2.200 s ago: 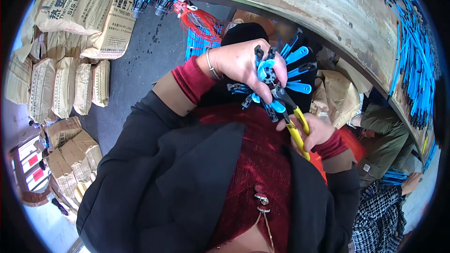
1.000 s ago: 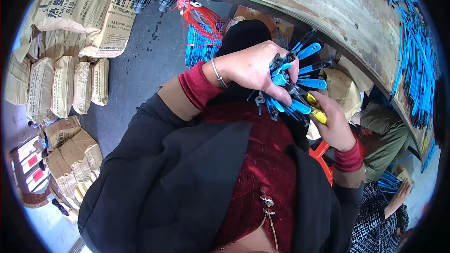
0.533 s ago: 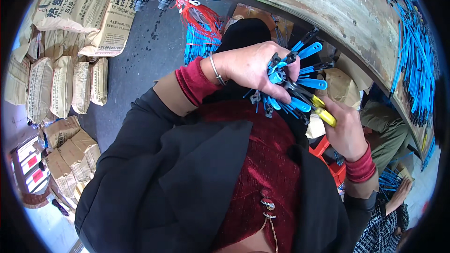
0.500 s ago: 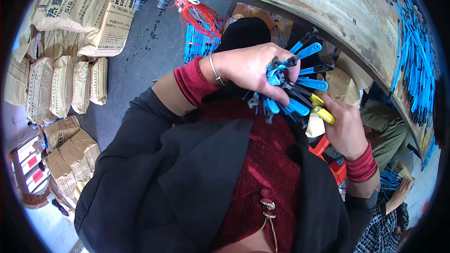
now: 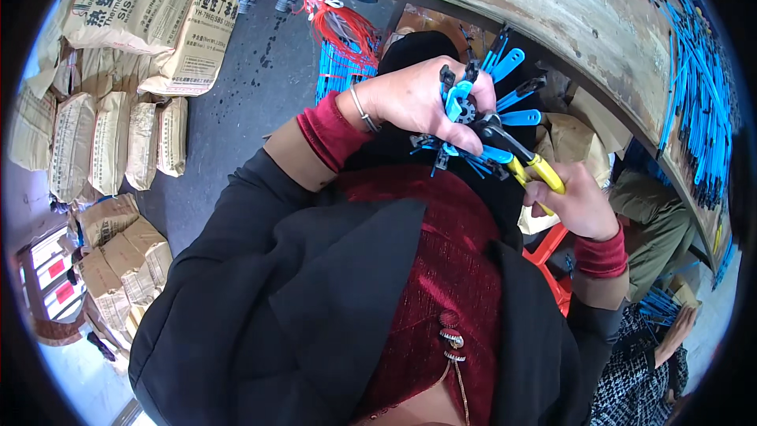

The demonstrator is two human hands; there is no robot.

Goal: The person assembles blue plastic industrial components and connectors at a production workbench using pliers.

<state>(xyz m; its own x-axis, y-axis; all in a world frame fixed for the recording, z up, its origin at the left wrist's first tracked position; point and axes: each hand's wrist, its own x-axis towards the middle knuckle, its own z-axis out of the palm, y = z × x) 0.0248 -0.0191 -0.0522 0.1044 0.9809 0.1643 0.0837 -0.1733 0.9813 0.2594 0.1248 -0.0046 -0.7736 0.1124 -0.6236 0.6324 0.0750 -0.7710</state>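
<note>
Since the earlier frame, the bundle of blue strips [image 5: 457, 102] has shifted slightly upward, and the yellow handles of the pliers [image 5: 544, 170] show a wider gap. The left hand's [image 5: 422, 101] grip is wrapped around the bundle near the desk [image 5: 552, 8]; the right hand's [image 5: 582, 199] is closed on the pliers, their nose at the bundle's end. Best brace the bundle firmly, left thumb [image 5: 464, 139] clear. Dark printing marks the paper sacks [image 5: 130, 16].

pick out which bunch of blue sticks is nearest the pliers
The fanned-out bunch gripped in the left hand, at the head of the yellow-handled pliers; the other blue bunches sit farther off.
</note>
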